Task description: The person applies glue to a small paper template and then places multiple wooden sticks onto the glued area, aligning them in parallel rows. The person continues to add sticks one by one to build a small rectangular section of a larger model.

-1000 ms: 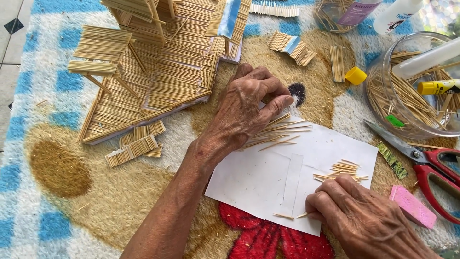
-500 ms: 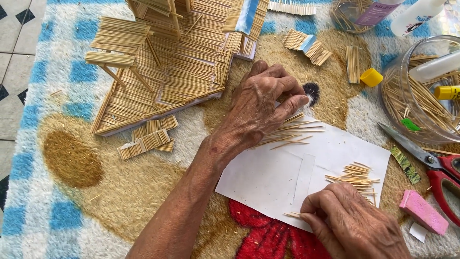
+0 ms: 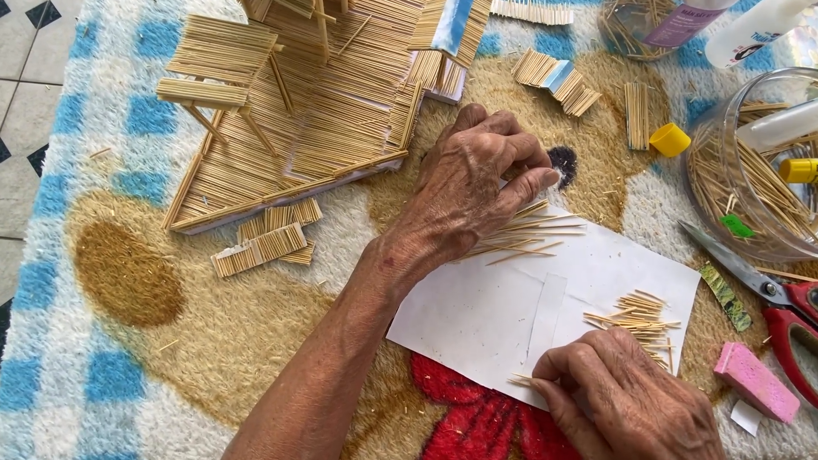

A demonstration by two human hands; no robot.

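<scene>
Left hand [image 3: 477, 192]: toothpick model [image 3: 298, 111] close on its far-left side, small stick bundles [image 3: 558, 81] just beyond the fingertips. Open white paper [image 3: 477, 319] between it and the right hand [image 3: 630, 409]. Right of the right hand: pink block [image 3: 754, 382], scissors [image 3: 767, 294], glass jar [image 3: 750, 179] crowd the way. Bare rug [image 3: 170, 341] left of the forearm, passable.

A clear bottle [image 3: 682, 21] with a pink-purple label stands at the top edge — beside it lies a white bottle [image 3: 754, 34] with a dark label patch; a clear round jar [image 3: 750, 170] sits right
</scene>
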